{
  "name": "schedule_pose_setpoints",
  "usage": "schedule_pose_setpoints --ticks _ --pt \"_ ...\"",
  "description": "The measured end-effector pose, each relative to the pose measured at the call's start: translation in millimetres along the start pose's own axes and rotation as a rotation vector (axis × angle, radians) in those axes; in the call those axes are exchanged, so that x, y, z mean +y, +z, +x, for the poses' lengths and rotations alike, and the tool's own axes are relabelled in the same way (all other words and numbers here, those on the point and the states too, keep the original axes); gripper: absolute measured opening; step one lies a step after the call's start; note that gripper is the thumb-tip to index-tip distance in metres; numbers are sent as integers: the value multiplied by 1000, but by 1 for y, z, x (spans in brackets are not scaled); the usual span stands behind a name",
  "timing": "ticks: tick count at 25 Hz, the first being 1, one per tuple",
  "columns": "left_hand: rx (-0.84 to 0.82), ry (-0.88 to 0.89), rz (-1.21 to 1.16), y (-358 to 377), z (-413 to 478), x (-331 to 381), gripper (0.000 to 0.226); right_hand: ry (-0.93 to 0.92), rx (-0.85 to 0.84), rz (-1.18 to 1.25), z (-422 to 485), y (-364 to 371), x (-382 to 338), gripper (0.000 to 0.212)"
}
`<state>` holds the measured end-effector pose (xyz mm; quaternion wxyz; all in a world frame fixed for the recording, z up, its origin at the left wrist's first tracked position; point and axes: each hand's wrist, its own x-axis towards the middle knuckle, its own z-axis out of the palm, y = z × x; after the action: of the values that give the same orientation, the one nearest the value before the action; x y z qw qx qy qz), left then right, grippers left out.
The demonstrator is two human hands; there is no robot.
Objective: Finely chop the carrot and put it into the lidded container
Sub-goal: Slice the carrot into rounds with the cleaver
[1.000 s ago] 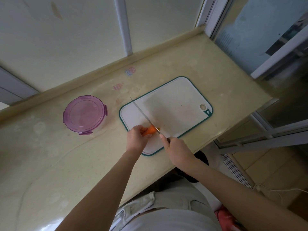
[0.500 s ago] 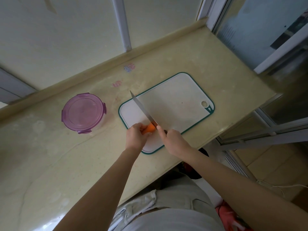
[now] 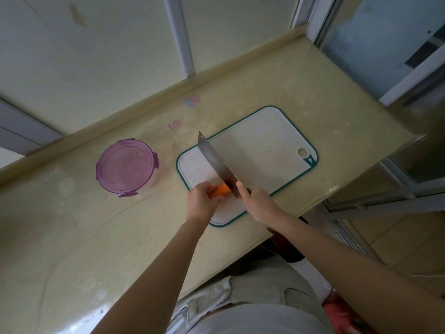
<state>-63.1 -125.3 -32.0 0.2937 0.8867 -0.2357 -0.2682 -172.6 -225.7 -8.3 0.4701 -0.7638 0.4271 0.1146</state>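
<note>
My left hand (image 3: 201,201) is curled around the carrot (image 3: 221,190), fingers closed over its near end so only a short orange stub shows past my knuckles. My right hand (image 3: 258,201) is wrapped tight around the handle of the knife (image 3: 215,162), forefinger stretched forward along the top of the blade. The broad steel blade runs away from me and to the left, its heel meeting the carrot's exposed end, its tip reaching past the far left corner of the board.

The carrot lies on the near left part of the cutting board (image 3: 262,145) — white, with a teal rim and a hanging hole at its right end. I cannot tell whether any cut pieces lie on it.

To the left of the board, apart from it, stands the lidded container (image 3: 127,167): round, with a translucent purple lid clipped on by its side tabs. What is inside I cannot make out through the lid.

On the counter (image 3: 72,237) beyond the board sit two small pink-and-blue markings (image 3: 192,101) — too blurred to read as writing.
</note>
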Motion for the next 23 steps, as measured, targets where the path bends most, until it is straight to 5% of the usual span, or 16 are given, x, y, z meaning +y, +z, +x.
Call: schedule_pose_setpoints --ticks 6,23 --pt "87 -7 2 6 -10 1 21 -157 5 -137 -4 -23 9 58" --pt "102 -42 -3 29 -29 25 14 -189 -1 -51 -45 -34 24 60"
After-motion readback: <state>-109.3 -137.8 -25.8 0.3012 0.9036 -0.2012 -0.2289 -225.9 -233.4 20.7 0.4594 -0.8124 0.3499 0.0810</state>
